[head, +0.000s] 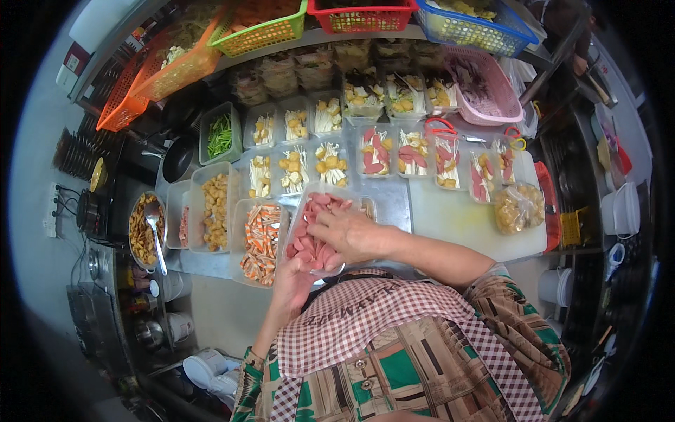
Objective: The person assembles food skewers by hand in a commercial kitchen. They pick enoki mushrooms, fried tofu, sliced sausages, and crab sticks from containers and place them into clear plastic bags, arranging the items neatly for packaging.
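My left hand (294, 282) grips the near left corner of a clear plastic tub (291, 232) full of pink sausage slices (311, 245). Over the same tub, my right hand (350, 235) reaches in with its fingertips among the slices; whether it pinches any is hidden. Left of it stands a tub of orange-and-white crab stick pieces (262, 240). Beyond are small clear boxes with enoki mushrooms and fried tofu puffs (293, 166). Several boxes to the right, such as one box (374, 150), also hold pink slices on top.
A white cutting board (448, 213) lies at the right, bearing a bag of tofu puffs (519, 208). Red-handled scissors (443, 126) lie behind the boxes. At the left are a tub of fried puffs (215, 211) and a bowl with a spoon (153, 221). Coloured baskets (263, 34) line the shelf above.
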Demonstrator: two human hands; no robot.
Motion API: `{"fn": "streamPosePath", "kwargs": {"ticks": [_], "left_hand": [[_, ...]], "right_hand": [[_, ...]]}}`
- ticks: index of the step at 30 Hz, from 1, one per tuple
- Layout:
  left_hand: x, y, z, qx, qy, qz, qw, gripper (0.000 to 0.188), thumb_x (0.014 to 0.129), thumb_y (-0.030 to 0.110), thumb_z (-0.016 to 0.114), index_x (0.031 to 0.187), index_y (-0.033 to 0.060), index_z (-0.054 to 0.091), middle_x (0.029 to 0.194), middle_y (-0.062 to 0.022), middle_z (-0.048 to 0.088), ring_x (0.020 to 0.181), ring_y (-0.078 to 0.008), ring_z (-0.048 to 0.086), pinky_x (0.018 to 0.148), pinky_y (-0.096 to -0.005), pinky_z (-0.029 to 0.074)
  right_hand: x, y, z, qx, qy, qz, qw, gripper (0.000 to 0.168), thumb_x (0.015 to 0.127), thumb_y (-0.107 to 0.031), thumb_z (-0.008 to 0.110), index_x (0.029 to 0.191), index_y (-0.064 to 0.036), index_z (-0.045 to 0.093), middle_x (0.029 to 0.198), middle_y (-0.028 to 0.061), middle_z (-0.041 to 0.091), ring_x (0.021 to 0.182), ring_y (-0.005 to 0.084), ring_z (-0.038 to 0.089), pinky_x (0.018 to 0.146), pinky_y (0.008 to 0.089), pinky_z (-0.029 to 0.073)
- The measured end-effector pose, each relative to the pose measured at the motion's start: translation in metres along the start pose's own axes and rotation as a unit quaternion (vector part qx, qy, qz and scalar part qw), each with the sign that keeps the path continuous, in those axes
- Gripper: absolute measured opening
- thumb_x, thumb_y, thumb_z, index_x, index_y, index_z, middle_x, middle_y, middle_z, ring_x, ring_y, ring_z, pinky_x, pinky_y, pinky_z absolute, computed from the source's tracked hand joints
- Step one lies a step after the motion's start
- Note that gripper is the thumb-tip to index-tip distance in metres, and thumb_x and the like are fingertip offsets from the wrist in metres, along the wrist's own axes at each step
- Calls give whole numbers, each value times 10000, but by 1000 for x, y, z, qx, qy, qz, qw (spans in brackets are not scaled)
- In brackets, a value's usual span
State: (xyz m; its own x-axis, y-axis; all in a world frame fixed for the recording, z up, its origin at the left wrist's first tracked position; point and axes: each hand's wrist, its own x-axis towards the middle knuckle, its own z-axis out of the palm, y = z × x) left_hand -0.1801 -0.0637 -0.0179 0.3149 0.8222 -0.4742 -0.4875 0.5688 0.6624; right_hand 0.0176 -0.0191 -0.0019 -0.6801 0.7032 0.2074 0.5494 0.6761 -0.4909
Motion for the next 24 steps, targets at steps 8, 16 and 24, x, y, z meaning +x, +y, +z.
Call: {"fn": "streamPosePath", "kwargs": {"ticks": [8,16,24], "left_hand": [[-13,9,-44,-52,-17,-56,997,720,668,48,529,1361,7,338,1213,-157,539,1010,-313,624,871,-573,522],[-8,41,-72,-56,-51,-30,997,704,728,6,527,1390,6,288,1211,-178,523,967,-304,643,835,-590,539],[-10,53,-110,-72,-21,-50,996,686,715,-67,454,1380,-24,289,1064,-154,588,880,-279,656,814,-590,543]], "right_hand": [[31,15,51,157,128,30,979,235,766,-36,659,997,-76,640,1092,104,639,1021,277,609,823,377,514],[68,-5,28,575,49,318,752,175,893,-12,579,1063,7,617,925,73,682,642,95,604,563,231,512],[83,37,-11,417,233,335,812,238,890,-65,583,1113,16,592,1011,72,683,704,91,609,619,237,507]]}}
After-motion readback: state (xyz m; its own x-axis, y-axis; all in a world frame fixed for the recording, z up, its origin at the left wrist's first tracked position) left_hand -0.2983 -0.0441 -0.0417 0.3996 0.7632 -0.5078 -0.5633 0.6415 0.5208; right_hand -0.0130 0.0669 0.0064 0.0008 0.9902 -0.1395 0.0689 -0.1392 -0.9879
